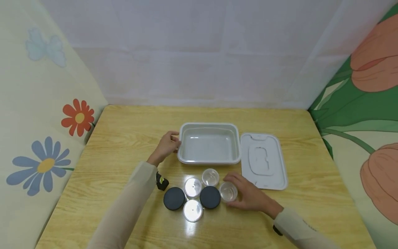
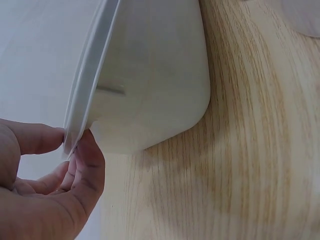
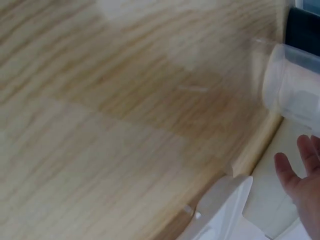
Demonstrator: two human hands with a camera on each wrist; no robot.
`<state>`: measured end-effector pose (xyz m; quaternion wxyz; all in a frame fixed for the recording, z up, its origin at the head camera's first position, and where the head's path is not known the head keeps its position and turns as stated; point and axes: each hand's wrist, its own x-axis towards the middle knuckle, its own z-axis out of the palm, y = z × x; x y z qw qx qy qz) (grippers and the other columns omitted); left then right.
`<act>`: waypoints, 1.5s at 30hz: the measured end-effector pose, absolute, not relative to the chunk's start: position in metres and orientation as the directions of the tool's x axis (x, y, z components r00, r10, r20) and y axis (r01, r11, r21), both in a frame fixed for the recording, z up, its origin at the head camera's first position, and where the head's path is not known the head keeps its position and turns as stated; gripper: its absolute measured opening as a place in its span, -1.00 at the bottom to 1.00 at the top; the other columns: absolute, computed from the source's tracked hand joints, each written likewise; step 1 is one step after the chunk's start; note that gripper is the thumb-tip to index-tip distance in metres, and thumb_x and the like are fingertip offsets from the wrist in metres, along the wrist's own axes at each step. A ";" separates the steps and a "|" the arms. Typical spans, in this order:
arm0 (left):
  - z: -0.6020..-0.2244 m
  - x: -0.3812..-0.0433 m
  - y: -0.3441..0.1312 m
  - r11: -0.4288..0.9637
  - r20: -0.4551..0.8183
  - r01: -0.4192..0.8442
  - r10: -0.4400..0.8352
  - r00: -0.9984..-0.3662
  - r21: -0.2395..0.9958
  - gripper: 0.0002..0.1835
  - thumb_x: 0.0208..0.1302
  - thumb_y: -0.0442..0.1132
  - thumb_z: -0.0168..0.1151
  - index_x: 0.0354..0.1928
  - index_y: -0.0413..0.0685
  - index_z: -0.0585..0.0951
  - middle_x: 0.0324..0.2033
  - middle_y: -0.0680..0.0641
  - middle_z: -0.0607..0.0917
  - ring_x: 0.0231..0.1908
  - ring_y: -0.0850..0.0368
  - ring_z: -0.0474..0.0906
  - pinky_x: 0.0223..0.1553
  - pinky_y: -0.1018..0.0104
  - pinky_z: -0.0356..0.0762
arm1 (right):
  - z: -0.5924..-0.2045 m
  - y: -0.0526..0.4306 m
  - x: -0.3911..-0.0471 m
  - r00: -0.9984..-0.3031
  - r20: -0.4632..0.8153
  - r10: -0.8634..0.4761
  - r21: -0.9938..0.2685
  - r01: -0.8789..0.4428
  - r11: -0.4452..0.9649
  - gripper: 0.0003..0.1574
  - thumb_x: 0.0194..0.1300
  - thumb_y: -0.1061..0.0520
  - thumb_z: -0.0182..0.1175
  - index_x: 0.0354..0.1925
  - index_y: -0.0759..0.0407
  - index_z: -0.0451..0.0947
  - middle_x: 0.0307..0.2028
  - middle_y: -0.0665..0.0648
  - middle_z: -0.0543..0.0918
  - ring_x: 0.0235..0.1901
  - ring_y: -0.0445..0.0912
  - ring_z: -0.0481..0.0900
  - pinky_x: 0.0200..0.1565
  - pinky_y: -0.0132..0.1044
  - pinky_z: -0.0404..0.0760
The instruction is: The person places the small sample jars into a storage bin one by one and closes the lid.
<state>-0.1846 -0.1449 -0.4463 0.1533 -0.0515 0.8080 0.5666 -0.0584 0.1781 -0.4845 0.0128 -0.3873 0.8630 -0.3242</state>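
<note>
At the left end of a white rectangular container [image 1: 209,162], my left hand [image 1: 166,147] pinches the rim between thumb and fingers. The left wrist view shows the grip closely, with the container's pale side wall [image 2: 155,75] standing on the table. My right hand [image 1: 248,195] is beside a small clear round jar [image 1: 228,192], its fingers spread partway around it. In the right wrist view those fingers [image 3: 286,170] look apart from the clear jar [image 3: 300,90]. Another clear jar [image 1: 210,177] stands just behind. Two black round tops [image 1: 174,198] and two shiny round tops [image 1: 192,210] cluster to the left.
A white lid [image 1: 264,160] with a moulded handle lies right of the container, close to my right hand. Everything sits on a wood-grain table [image 1: 130,128]. A white cloth [image 1: 199,76] hangs behind it, with flower-printed panels [image 1: 46,166] at both sides.
</note>
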 end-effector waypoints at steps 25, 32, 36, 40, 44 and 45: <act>-0.447 -0.183 -0.149 0.341 -0.344 -0.283 0.134 -0.929 0.897 -0.49 0.37 -0.42 0.01 0.33 -0.34 0.24 -0.10 -0.27 0.45 -0.25 0.00 0.56 -0.21 0.25 0.70 | -0.495 0.172 -0.051 -0.747 0.235 -0.622 -0.675 -0.586 0.449 -0.07 -0.25 0.11 0.57 0.12 0.23 0.39 0.06 0.07 0.47 0.05 -0.04 0.49 0.08 -0.05 0.57; -0.446 -0.183 -0.150 0.345 -0.349 -0.286 0.137 -0.927 0.894 -0.49 0.37 -0.42 0.01 0.33 -0.34 0.23 -0.07 -0.30 0.45 -0.23 -0.01 0.56 -0.17 0.21 0.69 | -0.491 0.172 -0.051 -0.753 0.231 -0.616 -0.662 -0.586 0.467 -0.09 -0.23 0.11 0.57 0.11 0.25 0.40 0.05 0.07 0.49 0.04 -0.05 0.50 0.07 -0.08 0.58; -0.445 -0.183 -0.150 0.345 -0.354 -0.291 0.136 -0.925 0.892 -0.49 0.37 -0.42 0.01 0.33 -0.34 0.23 -0.07 -0.29 0.45 -0.23 0.01 0.54 -0.16 0.20 0.69 | -0.486 0.173 -0.051 -0.768 0.219 -0.602 -0.651 -0.574 0.496 -0.10 -0.21 0.09 0.56 0.11 0.23 0.40 0.06 0.10 0.50 0.05 -0.02 0.50 0.08 -0.07 0.58; -0.444 -0.182 -0.151 0.351 -0.358 -0.294 0.133 -0.924 0.889 -0.49 0.37 -0.42 0.01 0.33 -0.34 0.22 -0.06 -0.30 0.44 -0.21 0.01 0.53 -0.14 0.21 0.68 | -0.479 0.176 -0.053 -0.794 0.194 -0.576 -0.648 -0.544 0.533 -0.10 -0.18 0.08 0.56 0.13 0.20 0.39 0.07 0.11 0.50 0.06 -0.02 0.50 0.07 -0.06 0.58; -0.445 -0.183 -0.150 0.354 -0.352 -0.287 0.132 -0.927 0.890 -0.49 0.37 -0.41 0.02 0.33 -0.34 0.23 -0.07 -0.28 0.45 -0.18 0.02 0.50 -0.14 0.21 0.68 | -0.476 0.180 -0.056 -0.796 0.226 -0.561 -0.631 -0.558 0.539 -0.10 -0.19 0.08 0.56 0.13 0.22 0.40 0.05 0.11 0.50 0.04 -0.04 0.50 0.03 -0.10 0.60; -0.445 -0.183 -0.150 0.353 -0.350 -0.286 0.133 -0.927 0.891 -0.49 0.37 -0.42 0.02 0.33 -0.34 0.23 -0.07 -0.28 0.45 -0.18 0.03 0.50 -0.15 0.21 0.68 | -0.475 0.181 -0.057 -0.792 0.242 -0.561 -0.625 -0.569 0.534 -0.09 -0.19 0.08 0.56 0.13 0.24 0.40 0.04 0.11 0.50 0.03 -0.04 0.50 0.01 -0.10 0.60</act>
